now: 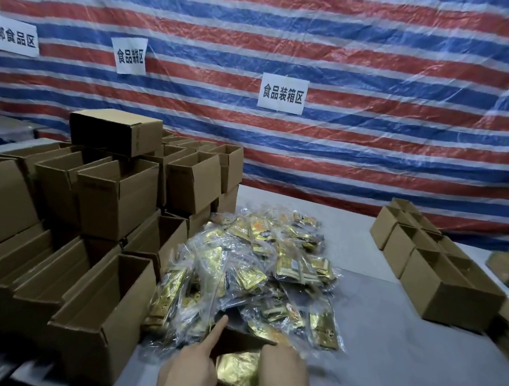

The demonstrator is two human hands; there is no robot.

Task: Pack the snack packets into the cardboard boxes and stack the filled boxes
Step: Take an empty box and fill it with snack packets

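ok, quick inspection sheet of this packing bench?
Surface: pale table, bare at front right.
Job's things: snack packets heaped mid-table; open box at the near edge, gold packets inside; stacked boxes left, mostly open; row of boxes right.
Clutter: nothing seen.
Hands: left hand, index finger straight against the open box's left wall; right hand at its right wall, fingers hidden.
Cables: nothing seen.
Surroundings: striped tarp behind, paper signs on it.
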